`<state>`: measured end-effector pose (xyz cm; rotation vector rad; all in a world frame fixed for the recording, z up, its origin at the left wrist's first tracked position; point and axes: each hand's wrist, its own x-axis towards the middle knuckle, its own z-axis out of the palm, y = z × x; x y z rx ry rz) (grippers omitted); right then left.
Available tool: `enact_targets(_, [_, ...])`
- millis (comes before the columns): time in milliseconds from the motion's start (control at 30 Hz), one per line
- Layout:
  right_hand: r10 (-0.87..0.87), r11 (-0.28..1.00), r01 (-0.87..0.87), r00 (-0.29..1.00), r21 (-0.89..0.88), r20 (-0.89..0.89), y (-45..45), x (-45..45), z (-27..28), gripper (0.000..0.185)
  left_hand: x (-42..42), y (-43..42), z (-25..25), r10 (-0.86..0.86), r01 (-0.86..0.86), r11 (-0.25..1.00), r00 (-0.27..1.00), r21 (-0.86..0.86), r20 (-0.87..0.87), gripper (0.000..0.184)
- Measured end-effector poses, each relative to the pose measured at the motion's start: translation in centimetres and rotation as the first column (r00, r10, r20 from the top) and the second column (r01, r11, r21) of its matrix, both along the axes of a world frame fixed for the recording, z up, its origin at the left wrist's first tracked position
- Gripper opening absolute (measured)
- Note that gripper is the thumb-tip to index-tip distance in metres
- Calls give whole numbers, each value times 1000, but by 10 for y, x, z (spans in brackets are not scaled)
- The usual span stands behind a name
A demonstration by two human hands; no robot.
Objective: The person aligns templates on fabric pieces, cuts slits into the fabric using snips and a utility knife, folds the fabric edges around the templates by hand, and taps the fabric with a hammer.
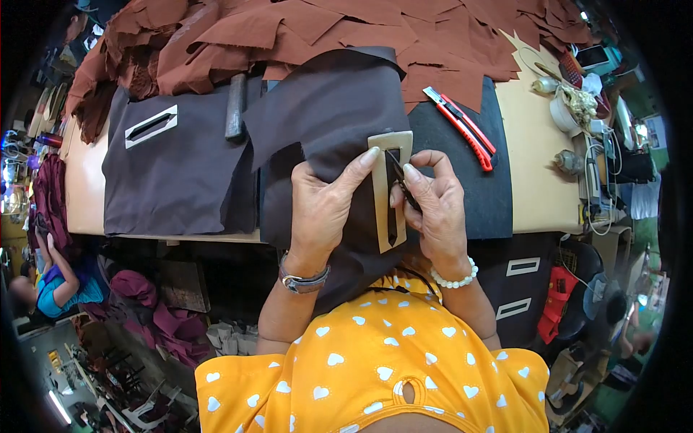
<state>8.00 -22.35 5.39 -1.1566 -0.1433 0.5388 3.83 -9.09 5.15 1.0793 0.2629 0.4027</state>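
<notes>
My left hand (pixel 321 206) pinches the edge of a cream rectangular frame (pixel 382 209) together with the dark fabric piece (pixel 339 108) it lies on. The frame has a long narrow slot with dark fabric inside. My right hand (pixel 437 206) is closed around a small, dark, pointed tool (pixel 410 189); its tip is at the slot's upper part. Whether it is snips or tweezers, I cannot tell. My right fingers are beside the frame's right edge. A red utility knife (pixel 465 133) lies on the dark cutting mat (pixel 485 209), right of my hands.
Rust-brown fabric pieces (pixel 325 29) cover the table's far side. At left, another dark fabric piece (pixel 173 187) bears a slotted frame (pixel 151 127), near a dark metal bar (pixel 236 108). Small containers (pixel 567 115) and cables stand at right. Another person (pixel 68 285) is at far left.
</notes>
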Motion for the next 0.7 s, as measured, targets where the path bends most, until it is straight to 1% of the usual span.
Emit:
enact_targets(200, [5, 1000, -4, 999, -22, 40, -2, 1, -2, 23, -2, 1, 3, -41, 41, 999, 999, -1, -19, 14])
enact_targets(300, [-3, 999, 5, 998, -36, 59, -2, 0, -4, 23, -1, -2, 6, 1, -2, 1000, 997, -20, -79, 13])
enact_targets(467, [-10, 990, 25, 994, -140, 107, -4, -11, 1, 20, 5, -9, -6, 92, -92, 996, 994, -8, -61, 15])
enact_targets(567, [13, 996, -14, 1000, -88, -14, -6, -21, 3, 19, 5, -18, -8, 167, -167, 986, 985, 6, -46, 16])
enact_targets(600, [11, 995, -12, 1000, -98, -10, -6, -23, 2, 19, 5, -22, -9, 197, -197, 980, 980, 12, -38, 17])
enact_targets(667, [9, 993, -9, 1000, -116, -1, -5, -27, 2, 18, 5, -30, -8, 283, -279, 957, 957, 76, -58, 15])
enact_targets(700, [-8, 995, 6, 1000, -96, -22, -4, -28, 2, 18, 4, -33, -8, 327, -319, 942, 943, 110, -65, 14])
